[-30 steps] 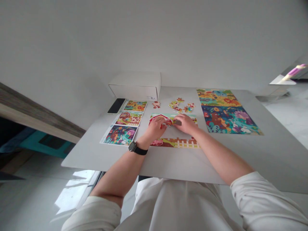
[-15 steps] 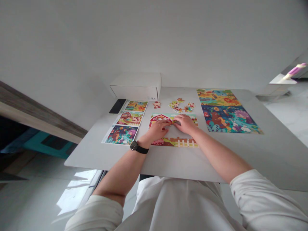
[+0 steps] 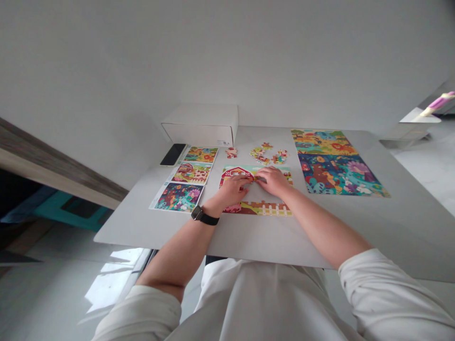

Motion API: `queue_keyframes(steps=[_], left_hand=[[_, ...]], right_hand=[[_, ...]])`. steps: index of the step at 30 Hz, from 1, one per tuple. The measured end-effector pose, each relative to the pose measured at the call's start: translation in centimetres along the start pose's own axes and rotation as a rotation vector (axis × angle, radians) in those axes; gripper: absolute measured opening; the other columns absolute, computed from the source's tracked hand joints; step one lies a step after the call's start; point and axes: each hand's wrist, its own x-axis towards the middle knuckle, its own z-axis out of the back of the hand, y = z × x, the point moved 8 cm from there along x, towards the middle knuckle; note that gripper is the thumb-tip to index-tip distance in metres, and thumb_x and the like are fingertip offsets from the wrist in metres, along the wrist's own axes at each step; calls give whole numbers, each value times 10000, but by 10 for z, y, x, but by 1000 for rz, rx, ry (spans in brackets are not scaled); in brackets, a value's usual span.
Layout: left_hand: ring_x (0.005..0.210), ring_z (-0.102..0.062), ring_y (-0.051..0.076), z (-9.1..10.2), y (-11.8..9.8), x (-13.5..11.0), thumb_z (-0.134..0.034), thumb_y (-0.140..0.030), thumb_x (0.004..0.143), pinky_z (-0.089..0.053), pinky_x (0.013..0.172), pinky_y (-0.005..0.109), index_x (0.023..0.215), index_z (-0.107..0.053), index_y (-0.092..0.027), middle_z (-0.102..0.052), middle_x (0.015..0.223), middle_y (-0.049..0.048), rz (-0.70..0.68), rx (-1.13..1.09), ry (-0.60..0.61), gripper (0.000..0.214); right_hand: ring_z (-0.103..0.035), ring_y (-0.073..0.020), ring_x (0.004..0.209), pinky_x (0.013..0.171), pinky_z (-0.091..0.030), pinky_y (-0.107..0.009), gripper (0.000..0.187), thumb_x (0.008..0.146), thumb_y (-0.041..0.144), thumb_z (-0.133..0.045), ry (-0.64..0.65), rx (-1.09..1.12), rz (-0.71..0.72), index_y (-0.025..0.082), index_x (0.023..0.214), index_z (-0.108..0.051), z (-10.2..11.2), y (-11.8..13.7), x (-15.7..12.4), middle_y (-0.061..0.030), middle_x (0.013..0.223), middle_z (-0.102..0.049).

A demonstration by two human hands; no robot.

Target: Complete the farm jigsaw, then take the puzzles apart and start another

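A part-built jigsaw of a farm scene (image 3: 256,189) lies on the pale table (image 3: 355,227), with a red barn section (image 3: 235,173) at its upper left and a white fence strip (image 3: 265,209) along its lower edge. My left hand (image 3: 232,190) rests over the barn section, and my right hand (image 3: 273,182) lies to its right. Their fingertips meet on a small cluster of jigsaw pieces (image 3: 256,178). Beyond them lie loose jigsaw pieces (image 3: 262,153), plus a lone piece (image 3: 231,152). A black watch (image 3: 202,216) circles my left wrist.
Several picture cards (image 3: 192,172) lie left of the jigsaw, near a black phone (image 3: 173,154) and a white box (image 3: 199,125) at the far edge. A large finished jigsaw (image 3: 336,163) lies to the right. The table's front edge runs close to my body.
My hands have drawn slightly closer together over the pieces. The head view has shifted a little, while the jigsaw and loose pieces stay in place.
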Motion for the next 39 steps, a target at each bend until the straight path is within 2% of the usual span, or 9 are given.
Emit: queue_keyframes(steps=[10, 15, 25, 33, 39], left_hand=[[1372, -639, 281, -2, 0, 1, -621, -149, 882, -470, 1238, 477, 1307, -770, -217, -704, 1458, 108, -21, 5, 5, 455], [1373, -636, 283, -4, 4, 2, -636, -175, 882, -467, 1240, 487, 1299, -774, -251, -704, 1460, 86, -11, 3, 4, 446], [1382, -625, 303, -4, 3, 1, -630, -190, 895, -459, 1238, 500, 1302, -775, -230, -705, 1453, 105, -12, 2, 2, 434], [1410, -591, 324, -4, 1, 0, -670, -226, 886, -419, 1264, 518, 1297, -771, -235, -681, 1471, 118, -25, 56, 5, 423], [1418, -577, 337, -4, 0, 1, -704, -305, 891, -390, 1271, 543, 1300, -754, -228, -678, 1475, 121, -53, 73, 1, 419]], right_hand=[[-699, -275, 1126, 1055, -508, -456, 208, 974, 244, -724, 10, -3, 21, 247, 1158, -823, 1, 5, 1, -84, 1232, -806], [-696, -279, 1113, 1042, -512, -460, 231, 977, 241, -710, 24, -18, 13, 247, 1182, -816, 1, 7, 0, -81, 1247, -805], [-691, -301, 1080, 992, -530, -473, 206, 976, 257, -706, 39, -69, 16, 247, 1141, -829, 2, 11, 0, -79, 1208, -812], [-695, -297, 1127, 1036, -518, -474, 226, 989, 240, -673, 57, -71, 63, 241, 1152, -829, 2, 18, 1, -79, 1242, -810], [-706, -286, 1161, 1076, -497, -458, 234, 986, 240, -687, 91, -49, 32, 239, 1176, -823, -1, 15, 3, -78, 1251, -811]])
